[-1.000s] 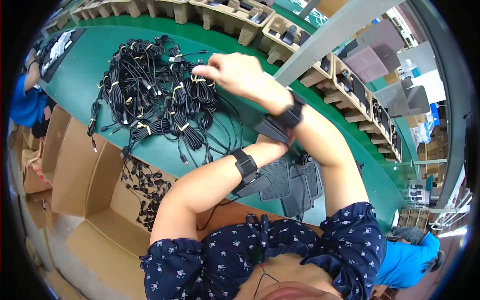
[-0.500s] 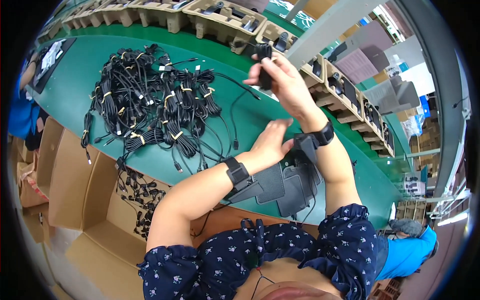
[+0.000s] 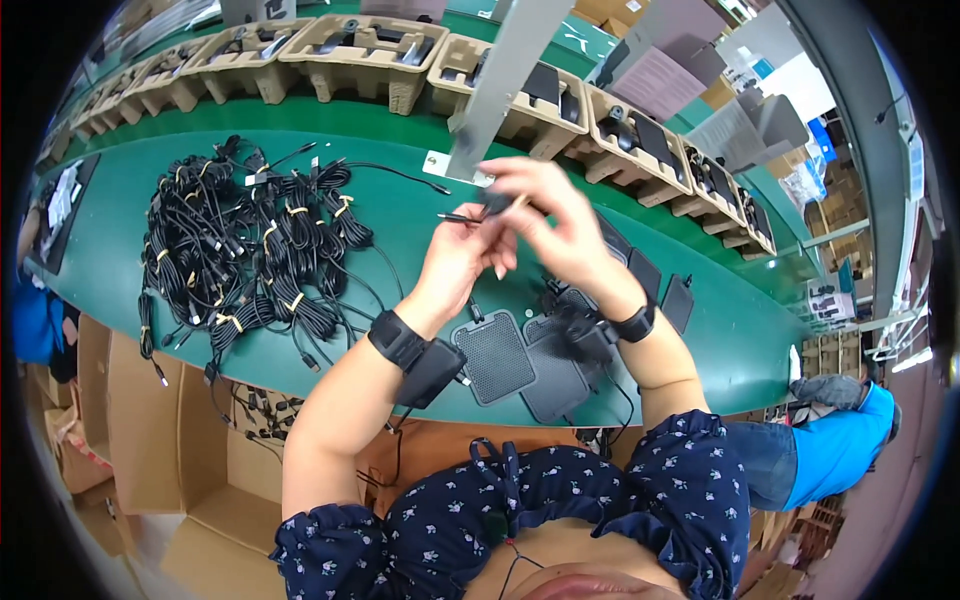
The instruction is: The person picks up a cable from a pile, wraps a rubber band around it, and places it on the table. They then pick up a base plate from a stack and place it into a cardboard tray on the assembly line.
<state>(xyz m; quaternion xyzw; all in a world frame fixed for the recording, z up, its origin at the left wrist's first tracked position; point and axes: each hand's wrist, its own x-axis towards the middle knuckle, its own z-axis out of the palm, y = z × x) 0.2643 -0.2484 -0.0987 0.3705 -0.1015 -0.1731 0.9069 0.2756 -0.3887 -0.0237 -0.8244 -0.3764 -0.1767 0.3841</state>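
Note:
Both hands meet over the green table around a small black cable bundle. My left hand pinches it from the left, and a cable end with a plug pokes out past its fingers. My right hand closes on the bundle from the other side, its fingertips blurred; a pale tie shows between them. To the left lies a large heap of black cables, many bound with pale ties. Below my hands rest a black mesh-topped pad and a second dark pad, partly covered by my right wrist's strapped-on device.
A row of moulded cardboard trays holding black parts runs along the table's far side. A metal post rises just beyond my hands. Open cardboard box with more cables stands lower left. Another person in blue is at right.
My right hand has come down and nearer with the cable bundle. My left hand has risen from the pads to meet it. The whole view has shifted.

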